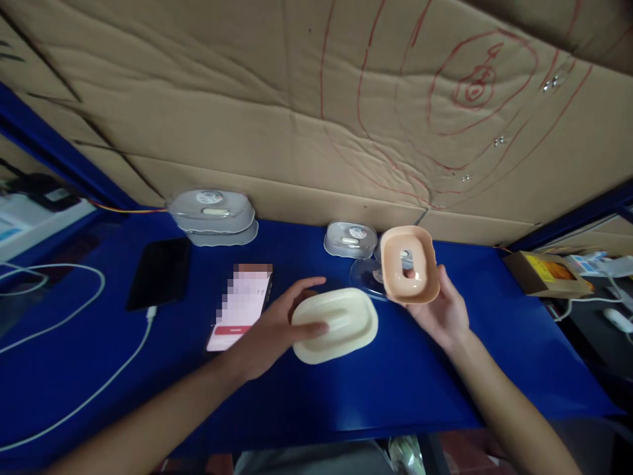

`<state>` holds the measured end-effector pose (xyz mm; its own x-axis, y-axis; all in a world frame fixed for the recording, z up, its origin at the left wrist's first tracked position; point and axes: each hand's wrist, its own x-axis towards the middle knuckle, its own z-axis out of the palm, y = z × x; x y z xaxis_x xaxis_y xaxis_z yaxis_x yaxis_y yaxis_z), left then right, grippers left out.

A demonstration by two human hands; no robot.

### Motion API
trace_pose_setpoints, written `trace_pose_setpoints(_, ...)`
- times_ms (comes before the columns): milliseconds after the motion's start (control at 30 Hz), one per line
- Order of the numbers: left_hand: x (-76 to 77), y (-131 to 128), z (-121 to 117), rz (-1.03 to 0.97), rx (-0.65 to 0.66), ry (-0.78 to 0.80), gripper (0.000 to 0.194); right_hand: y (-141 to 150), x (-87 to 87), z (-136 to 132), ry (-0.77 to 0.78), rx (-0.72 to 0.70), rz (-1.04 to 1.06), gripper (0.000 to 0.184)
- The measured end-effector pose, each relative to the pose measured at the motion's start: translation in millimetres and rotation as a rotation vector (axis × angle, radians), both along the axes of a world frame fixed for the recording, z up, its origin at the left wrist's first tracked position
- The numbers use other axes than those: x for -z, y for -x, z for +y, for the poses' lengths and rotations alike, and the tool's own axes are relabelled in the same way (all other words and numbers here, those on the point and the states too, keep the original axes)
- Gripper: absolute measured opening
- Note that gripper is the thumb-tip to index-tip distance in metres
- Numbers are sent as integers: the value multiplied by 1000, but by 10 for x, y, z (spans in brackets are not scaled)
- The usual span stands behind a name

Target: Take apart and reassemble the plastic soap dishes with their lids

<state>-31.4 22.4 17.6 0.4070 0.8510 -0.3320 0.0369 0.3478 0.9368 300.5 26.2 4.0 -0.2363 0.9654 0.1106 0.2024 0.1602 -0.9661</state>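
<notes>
My left hand is closed on a cream oval lid, thumb on its upper face and the other fingers behind or beneath it. In my right hand is a peach-coloured plastic piece with an oblong opening in its middle, held tilted toward me. Its far side hides part of a clear cover lying on the table. Just beyond stands a small clear lid with a white handle and a round sticker. The two held pieces are apart.
On the blue table are a lit phone, a dark tablet with a white cable, and stacked clear lids. Behind rises a cardboard wall. A cardboard box sits at the right.
</notes>
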Motion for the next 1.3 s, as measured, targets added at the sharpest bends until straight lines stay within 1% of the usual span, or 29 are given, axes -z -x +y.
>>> trace_pose_setpoints(33,-43,15,30,-87,-13,124,82,-15,-2,24,34,0,46,77)
trace_pose_setpoints(67,-75,27,52,-138,-25,211,81,-20,-1,37,51,3,77,77)
trace_pose_setpoints(100,-93,35,66,-156,-33,254,81,-14,2,35,37,14,77,76)
trace_pose_setpoints(167,-85,37,64,-140,-16,241,83,28,5,-20,-65,17,-17,69)
trace_pose_setpoints(233,-33,26,32,-154,39,215,82,106,-10,-135,-249,-28,-198,55)
trace_pose_setpoints(267,0,18,14,-186,63,218,79,155,-28,-203,-343,-74,-296,49)
trace_pose_setpoints(300,30,10,-1,-223,78,229,75,206,-50,-270,-419,-134,-387,48)
trace_pose_setpoints(367,74,-4,-13,-294,83,256,63,301,-95,-378,-499,-258,-528,56)
trace_pose_setpoints(433,87,-13,-5,-351,76,265,48,364,-114,-424,-509,-352,-616,65)
trace_pose_setpoints(467,85,-18,2,-375,77,264,44,381,-107,-424,-510,-371,-638,67)
trace_pose_setpoints(500,80,-23,7,-395,83,263,43,389,-89,-414,-514,-373,-648,68)
trace_pose_setpoints(600,67,-45,-3,-411,93,258,51,402,3,-364,-531,-357,-670,68)
trace_pose_setpoints(667,71,-59,-29,-390,99,244,57,428,59,-350,-554,-378,-691,67)
trace_pose_setpoints(767,94,-74,-55,-357,114,243,65,479,92,-355,-594,-426,-710,68)
trace_pose_setpoints(800,107,-77,-54,-359,107,260,64,489,92,-355,-591,-432,-714,67)
trace_pose_setpoints(867,135,-83,-36,-391,55,312,56,495,91,-348,-554,-429,-733,68)
trace_pose_setpoints(967,172,-94,6,-460,-47,374,47,492,105,-327,-514,-383,-758,73)
trace_pose_setpoints(1000,180,-99,17,-475,-71,384,45,492,110,-321,-512,-371,-739,73)
trace_pose_setpoints(1067,187,-114,26,-462,-96,384,44,484,99,-304,-512,-367,-638,68)
trace_pose_setpoints(1133,190,-132,16,-382,-90,321,47,419,41,-267,-491,-368,-518,58)
trace_pose_setpoints(1167,192,-140,5,-313,-81,242,51,345,-7,-235,-485,-343,-483,54)
trace_pose_setpoints(1200,196,-145,-9,-224,-65,131,53,231,-62,-190,-484,-287,-473,50)
trace_pose_setpoints(1233,201,-147,-25,-123,-45,-9,55,75,-120,-134,-498,-202,-489,48)
trace_pose_setpoints(1267,205,-146,-43,-20,-20,-165,54,-125,-174,-68,-515,-74,-522,44)
trace_pose_setpoints(1300,207,-144,-62,76,14,-315,52,-361,-218,3,-538,83,-564,40)
